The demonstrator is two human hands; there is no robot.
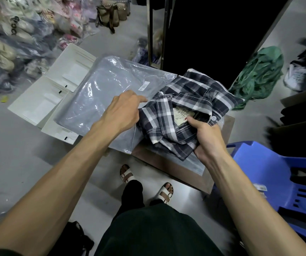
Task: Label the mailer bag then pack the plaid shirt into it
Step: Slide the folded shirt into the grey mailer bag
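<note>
Gripping plaid shirt (191, 109): right hand (206, 139) grip | left hand (124, 109) pinching mailer bag (100, 97) edge

- The neck tag (182, 116) inside the collar of the plaid shirt (191, 108) reads "HOLLISTER", with an "M" beside it.
- A white barcode sticker (144, 86) sits on the mailer bag (102, 93); its print is too small to read.

Single head-worn wide-angle view, looking steeply down and forward from a standing person. Both forearms reach in from the bottom edge, near the lens; sandalled feet (146, 183) lie directly below. The grey floor (19, 154) curves at the margins. No second view.
</note>
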